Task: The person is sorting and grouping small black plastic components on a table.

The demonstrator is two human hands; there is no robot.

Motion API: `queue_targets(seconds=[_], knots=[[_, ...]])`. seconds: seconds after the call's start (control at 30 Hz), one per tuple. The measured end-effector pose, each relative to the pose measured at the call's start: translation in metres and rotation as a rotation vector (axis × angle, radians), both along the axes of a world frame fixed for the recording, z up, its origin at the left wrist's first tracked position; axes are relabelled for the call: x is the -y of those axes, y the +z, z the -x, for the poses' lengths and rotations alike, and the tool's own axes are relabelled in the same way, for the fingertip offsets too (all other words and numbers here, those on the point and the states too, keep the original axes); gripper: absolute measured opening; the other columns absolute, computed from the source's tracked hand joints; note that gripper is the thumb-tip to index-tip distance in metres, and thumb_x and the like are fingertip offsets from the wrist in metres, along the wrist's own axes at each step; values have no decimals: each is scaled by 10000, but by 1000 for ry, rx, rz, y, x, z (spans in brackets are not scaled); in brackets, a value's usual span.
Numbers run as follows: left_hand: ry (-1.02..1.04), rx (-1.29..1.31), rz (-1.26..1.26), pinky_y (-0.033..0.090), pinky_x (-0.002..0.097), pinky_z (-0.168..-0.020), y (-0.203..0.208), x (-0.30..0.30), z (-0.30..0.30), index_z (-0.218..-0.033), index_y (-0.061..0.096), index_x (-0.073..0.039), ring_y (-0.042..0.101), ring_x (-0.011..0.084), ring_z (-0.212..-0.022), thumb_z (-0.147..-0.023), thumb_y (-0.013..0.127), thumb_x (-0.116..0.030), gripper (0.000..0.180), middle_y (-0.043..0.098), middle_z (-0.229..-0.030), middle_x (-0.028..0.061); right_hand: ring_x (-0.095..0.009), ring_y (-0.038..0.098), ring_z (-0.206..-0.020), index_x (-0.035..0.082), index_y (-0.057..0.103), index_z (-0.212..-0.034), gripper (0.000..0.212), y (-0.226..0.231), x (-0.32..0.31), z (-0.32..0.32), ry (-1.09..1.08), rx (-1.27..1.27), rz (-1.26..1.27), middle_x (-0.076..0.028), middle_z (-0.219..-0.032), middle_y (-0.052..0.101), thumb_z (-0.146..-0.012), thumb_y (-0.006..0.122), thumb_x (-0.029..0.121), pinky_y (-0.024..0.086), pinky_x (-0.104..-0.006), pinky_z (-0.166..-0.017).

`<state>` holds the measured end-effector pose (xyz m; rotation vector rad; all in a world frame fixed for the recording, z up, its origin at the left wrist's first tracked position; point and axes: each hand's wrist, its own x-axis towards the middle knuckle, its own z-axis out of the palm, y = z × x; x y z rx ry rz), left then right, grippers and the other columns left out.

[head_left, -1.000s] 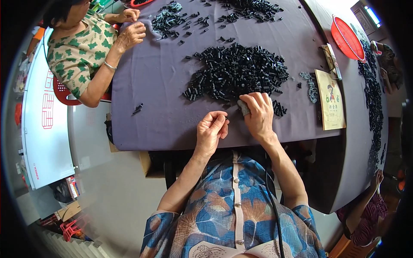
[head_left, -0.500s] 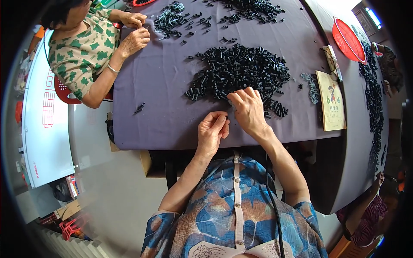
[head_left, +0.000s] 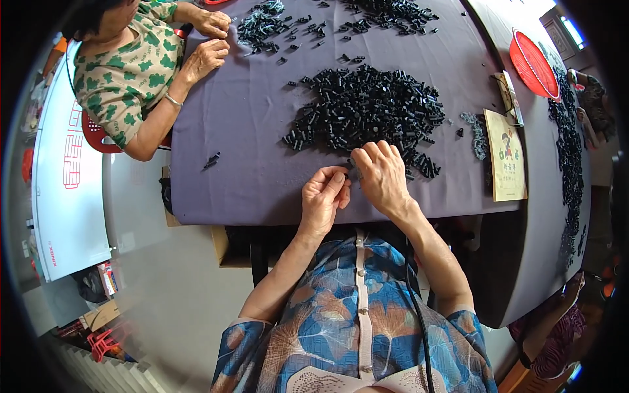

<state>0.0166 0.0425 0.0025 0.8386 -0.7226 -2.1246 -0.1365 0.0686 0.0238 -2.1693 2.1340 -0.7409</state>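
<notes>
The left hand (head_left: 323, 198) and right hand (head_left: 383, 175) pinch a small black part (head_left: 354, 169) between their fingertips. They meet at the near edge of the black parts pile (head_left: 367, 108), so more stay within reach.

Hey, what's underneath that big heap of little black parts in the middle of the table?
The heap of black parts lies on a purple-grey cloth spread over the table. The cloth shows all round it. Whatever lies beneath the parts themselves is covered, and the right hand hides its near edge.

The table (head_left: 249, 177) is covered in purple-grey cloth. Black small parts (head_left: 367, 108) are heaped on it. A blue blouse (head_left: 354, 327) with a tan fan print is worn; a green-blotched cream shirt (head_left: 124, 72) is seen opposite. A red basket (head_left: 534, 65) is seen at the right.
</notes>
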Motion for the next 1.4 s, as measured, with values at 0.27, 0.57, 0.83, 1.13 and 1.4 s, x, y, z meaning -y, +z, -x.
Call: queue_targets(seconds=[0.27, 0.57, 0.83, 1.13, 1.4], knots=[[6, 16, 4, 404, 213, -498, -1, 1, 0, -1017, 621, -23, 506, 68, -566, -963, 584, -138, 132, 621, -814, 49, -235, 501, -865, 80, 652, -921, 215, -1, -6, -5, 66, 24, -45, -49, -927, 550, -709, 627, 103, 395, -350, -769], [28, 37, -36, 395, 212, -498, 0, 0, 0, -1027, 629, -30, 510, 63, -578, -960, 593, -154, 146, 633, -825, 45, -260, 507, -876, 62, 555, -924, 174, -5, -11, -9, -4, 104, 23, -92, -921, 545, -764, 551, 130, 379, -365, -783], [-47, 116, 26, 363, 190, -491, 5, 1, 3, -1023, 659, -35, 481, 44, -569, -956, 604, -184, 173, 602, -770, 7, -245, 671, -797, 15, 617, -989, 288, -12, -43, -19, -127, 1073, 7, -125, -852, 660, -740, 609, -130, 522, -310, -715], [-58, 175, 104, 335, 179, -459, 1, 0, 6, -1016, 667, -24, 447, 31, -530, -956, 605, -195, 191, 574, -740, -8, -195, 652, -761, 24, 621, -979, 261, -15, -46, -17, -121, 1087, 11, -97, -855, 673, -756, 640, -110, 510, -289, -689], [-104, 263, 191, 319, 173, -449, 0, -3, 8, -1012, 672, -26, 423, 21, -520, -971, 582, -189, 191, 549, -715, -30, -235, 657, -790, 24, 614, -966, 297, -22, -48, -17, -105, 1020, 58, -101, -865, 661, -717, 617, -137, 512, -303, -702]])
